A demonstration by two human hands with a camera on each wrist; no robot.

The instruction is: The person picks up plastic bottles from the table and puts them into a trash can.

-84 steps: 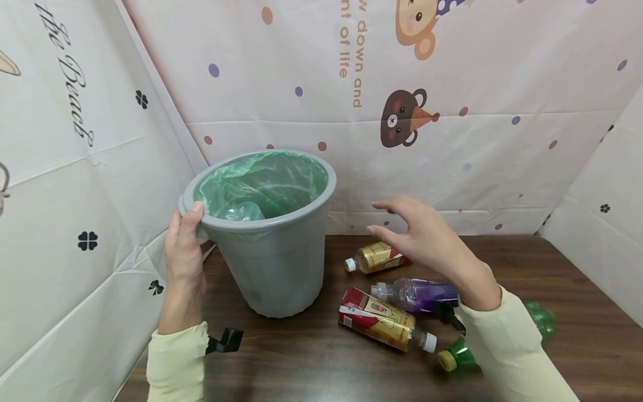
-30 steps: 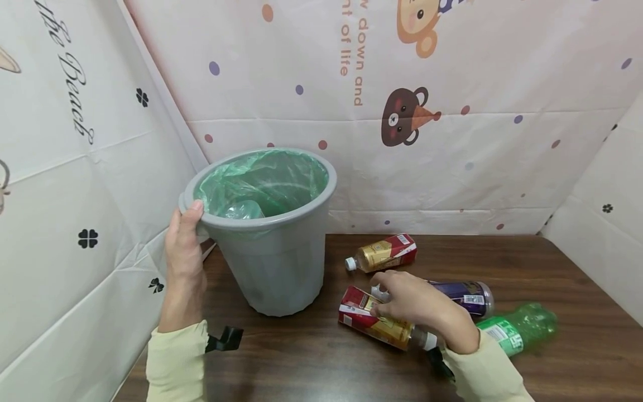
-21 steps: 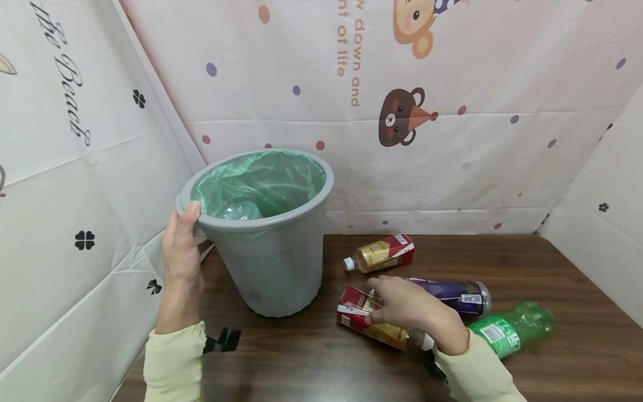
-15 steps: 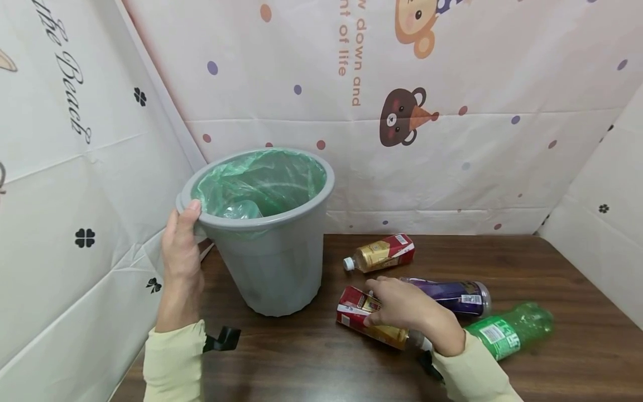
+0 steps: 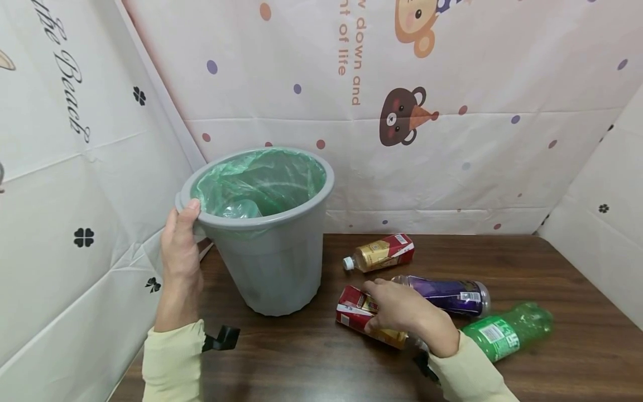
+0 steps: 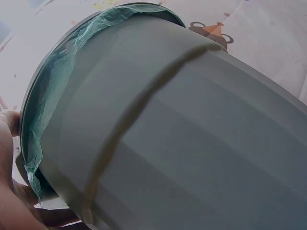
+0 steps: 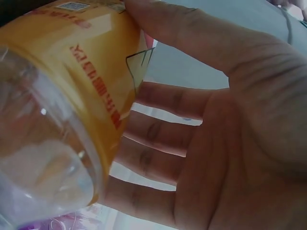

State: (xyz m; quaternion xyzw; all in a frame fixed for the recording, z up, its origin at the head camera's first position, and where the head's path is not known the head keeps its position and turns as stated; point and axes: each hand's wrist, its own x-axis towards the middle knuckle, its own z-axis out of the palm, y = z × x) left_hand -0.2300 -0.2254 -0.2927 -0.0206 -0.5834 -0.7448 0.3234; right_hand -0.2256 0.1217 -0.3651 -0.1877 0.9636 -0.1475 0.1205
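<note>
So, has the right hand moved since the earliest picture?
Yes. Judged against the printed bear, the right hand has come lower in the head view; it now grips the nearer red-and-gold bottle.

A brown wood-grain table has a pale sheen.
On it stands the grey bin; rightward lie the near red-and-gold bottle, the far red-and-gold bottle, the purple-labelled bottle and the green bottle.

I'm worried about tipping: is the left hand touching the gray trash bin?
Touching: the head view shows the left hand gripping the gray trash bin, thumb over its rim.
</note>
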